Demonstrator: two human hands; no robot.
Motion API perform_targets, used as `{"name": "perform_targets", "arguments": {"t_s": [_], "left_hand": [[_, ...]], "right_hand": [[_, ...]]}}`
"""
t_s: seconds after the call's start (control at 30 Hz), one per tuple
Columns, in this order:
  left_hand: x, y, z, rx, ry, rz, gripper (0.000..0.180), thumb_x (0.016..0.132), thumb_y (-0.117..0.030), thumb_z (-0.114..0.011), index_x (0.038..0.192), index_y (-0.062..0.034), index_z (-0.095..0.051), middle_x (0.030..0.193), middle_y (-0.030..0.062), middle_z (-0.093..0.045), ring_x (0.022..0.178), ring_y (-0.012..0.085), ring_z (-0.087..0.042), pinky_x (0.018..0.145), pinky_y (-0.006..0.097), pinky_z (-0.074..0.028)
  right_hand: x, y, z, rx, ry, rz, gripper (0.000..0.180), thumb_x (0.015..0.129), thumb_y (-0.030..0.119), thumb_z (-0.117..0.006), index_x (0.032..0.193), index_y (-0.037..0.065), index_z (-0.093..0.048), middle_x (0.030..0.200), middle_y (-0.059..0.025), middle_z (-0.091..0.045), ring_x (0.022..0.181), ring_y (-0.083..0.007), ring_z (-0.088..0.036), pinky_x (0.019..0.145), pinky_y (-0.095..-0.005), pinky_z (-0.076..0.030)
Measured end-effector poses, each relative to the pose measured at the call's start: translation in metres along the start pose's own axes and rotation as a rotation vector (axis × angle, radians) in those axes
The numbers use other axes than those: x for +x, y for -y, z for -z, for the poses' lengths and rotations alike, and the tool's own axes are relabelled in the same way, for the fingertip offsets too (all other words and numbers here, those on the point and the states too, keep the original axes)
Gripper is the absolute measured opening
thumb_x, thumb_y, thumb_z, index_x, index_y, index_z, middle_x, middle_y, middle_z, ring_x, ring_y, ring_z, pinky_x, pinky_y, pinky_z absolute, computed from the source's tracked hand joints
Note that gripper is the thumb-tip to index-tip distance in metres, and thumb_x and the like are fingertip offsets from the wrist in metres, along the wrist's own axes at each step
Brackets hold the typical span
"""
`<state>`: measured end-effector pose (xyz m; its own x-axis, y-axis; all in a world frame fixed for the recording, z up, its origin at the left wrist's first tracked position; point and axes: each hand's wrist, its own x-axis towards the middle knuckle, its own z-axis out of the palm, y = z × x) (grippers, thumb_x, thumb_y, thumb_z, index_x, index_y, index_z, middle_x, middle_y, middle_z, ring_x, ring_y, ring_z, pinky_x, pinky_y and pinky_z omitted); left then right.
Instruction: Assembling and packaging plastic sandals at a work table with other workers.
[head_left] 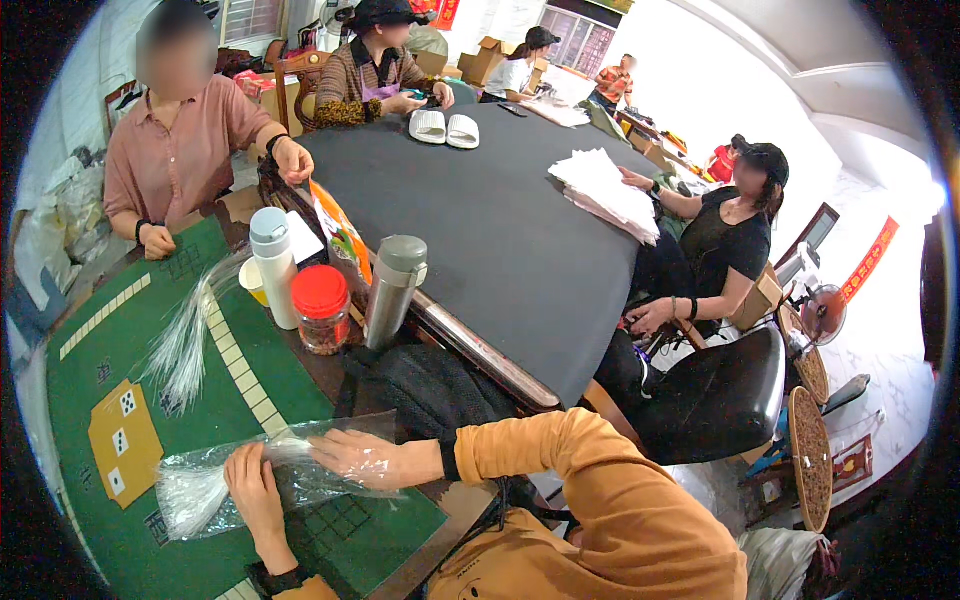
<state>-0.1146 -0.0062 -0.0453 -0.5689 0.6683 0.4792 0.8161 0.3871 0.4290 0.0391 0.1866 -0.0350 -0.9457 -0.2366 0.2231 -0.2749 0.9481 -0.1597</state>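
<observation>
On the green game-printed table top, a clear plastic bag [330,492] lies flat with a bundle of thin whitish strands [195,495] inside, fanned out at the left end. My left hand [256,490] is closed over the bag and the strands, its fingers bent. At the bag's other end, my right hand [365,456] reaches in under the shiny plastic. Its fingertips pinch the gathered end of the bundle. A second loose bunch of clear strands [185,350] rests farther off on the green top.
Beyond my hands stand a white bottle [275,275], a red-lidded jar [320,310] and a grey metal flask [393,295]. A dark cloth [430,385] lies by my right arm. Across the table a person in pink [185,150] holds an orange packet [340,230]. Others sit around the dark table [480,240].
</observation>
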Motion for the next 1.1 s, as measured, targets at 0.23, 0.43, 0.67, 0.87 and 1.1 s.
{"name": "perform_targets", "arguments": {"t_s": [0.23,0.43,0.67,0.87,1.1], "left_hand": [[0.000,-0.003,0.002,-0.019,-0.007,-0.016,0.035,0.083,-0.002,-0.067,0.118,-0.0006,-0.062,0.124,0.0135,-0.060,0.122,0.0352,-0.051,0.108,0.048,-0.037],[0.003,-0.019,0.011,0.036,-0.105,-0.016,0.030,0.081,-0.001,-0.067,0.111,-0.0035,-0.063,0.118,0.0141,-0.061,0.119,0.0349,-0.053,0.106,0.046,-0.038],[-0.002,-0.013,0.009,-0.124,0.024,0.038,0.016,0.081,-0.004,-0.068,0.093,-0.0001,-0.058,0.094,0.0154,-0.055,0.093,0.0372,-0.054,0.082,0.046,-0.043],[-0.002,-0.015,0.007,-0.109,0.010,0.028,0.021,0.079,-0.004,-0.070,0.096,-0.0001,-0.059,0.097,0.0156,-0.055,0.097,0.0374,-0.054,0.086,0.046,-0.043],[-0.001,-0.024,0.014,-0.094,0.106,0.075,0.029,0.079,-0.006,-0.071,0.105,0.0005,-0.060,0.107,0.0158,-0.056,0.107,0.0377,-0.052,0.095,0.047,-0.041]], "right_hand": [[0.014,-0.004,0.012,0.036,-0.013,-0.027,0.060,0.076,0.008,-0.063,0.132,-0.009,-0.050,0.142,-0.0247,-0.045,0.117,-0.0382,-0.053,0.099,-0.0442,-0.047],[0.012,-0.008,0.007,0.097,-0.014,-0.034,0.063,0.077,0.008,-0.064,0.137,-0.005,-0.046,0.144,-0.0259,-0.043,0.124,-0.0393,-0.050,0.102,-0.0460,-0.045],[0.002,-0.011,0.028,0.186,0.019,0.083,0.070,0.081,0.018,-0.074,0.141,0.000,-0.043,0.150,-0.0315,-0.031,0.142,-0.0442,-0.032,0.115,-0.0509,-0.029],[-0.016,-0.010,0.059,0.261,0.115,0.023,0.052,0.086,0.015,-0.066,0.132,-0.004,-0.050,0.149,-0.0308,-0.033,0.140,-0.0435,-0.033,0.114,-0.0486,-0.032],[-0.060,0.000,0.130,0.277,0.269,-0.206,0.024,0.092,0.019,-0.058,0.101,-0.003,-0.061,0.110,-0.0200,-0.062,0.110,-0.0383,-0.060,0.092,-0.0477,-0.052]]}}
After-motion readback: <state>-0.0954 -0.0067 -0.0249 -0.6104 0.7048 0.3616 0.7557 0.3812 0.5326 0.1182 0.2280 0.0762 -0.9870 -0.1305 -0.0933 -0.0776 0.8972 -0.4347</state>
